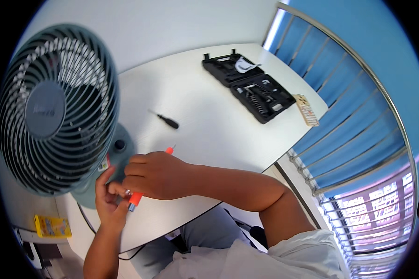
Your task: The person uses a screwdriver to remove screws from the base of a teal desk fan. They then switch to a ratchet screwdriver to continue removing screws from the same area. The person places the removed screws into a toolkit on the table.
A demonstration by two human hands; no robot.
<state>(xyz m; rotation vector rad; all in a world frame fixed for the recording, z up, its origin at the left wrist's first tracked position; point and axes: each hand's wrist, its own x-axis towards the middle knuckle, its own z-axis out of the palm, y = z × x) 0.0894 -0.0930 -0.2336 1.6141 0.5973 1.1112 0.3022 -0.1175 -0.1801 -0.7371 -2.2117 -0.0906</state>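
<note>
My right hand (156, 174) is wrapped round an orange screwdriver (136, 198), pen-shaped. Its thin metal tip points away from me, and its silver end sticks out below my fist. Close against that fist is my left hand (111, 197), its index finger raised and the other fingers curled. A small shiny bit shows at its fingertips, too small to name. Both hands are just in front of the base (125, 142) of a grey-green fan (56, 109), which stands at the left. A black-handled screwdriver (167, 121) lies on the table beyond my hands.
On the white table (186, 93), an open black tool case (260, 93) with bits lies at the far right, beside a beige remote control (306, 110). Metal railings (358, 60) run past the right edge. A yellow packet (52, 226) lies at the lower left, near a dark cable (85, 218).
</note>
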